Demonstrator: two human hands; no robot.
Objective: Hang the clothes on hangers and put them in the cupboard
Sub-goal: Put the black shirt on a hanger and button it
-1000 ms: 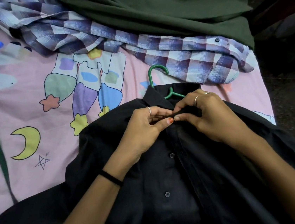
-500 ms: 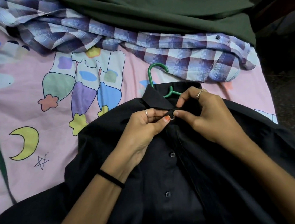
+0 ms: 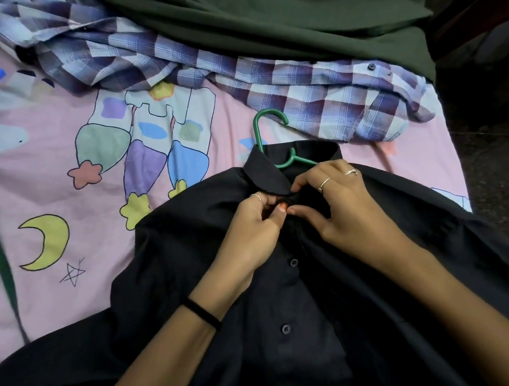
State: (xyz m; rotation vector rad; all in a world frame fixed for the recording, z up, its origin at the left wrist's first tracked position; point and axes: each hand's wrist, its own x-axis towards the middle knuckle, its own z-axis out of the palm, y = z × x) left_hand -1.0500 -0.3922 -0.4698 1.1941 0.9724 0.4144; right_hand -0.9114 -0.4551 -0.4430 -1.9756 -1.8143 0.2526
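- Black shirt [image 3: 290, 299] lies on the pink bedsheet [image 3: 55, 183], green hanger [image 3: 268, 140] inside its collar.
- Left hand [image 3: 251, 228] and right hand [image 3: 340, 208] pinch the placket at the top button, probably fastening it.
- Tugging could pull the collar off the hanger.

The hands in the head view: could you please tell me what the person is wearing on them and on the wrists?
The left hand has a thin ring, orange nail polish and a black band at the wrist. The right hand wears two silver rings. Both forearms are bare, with no sleeves.
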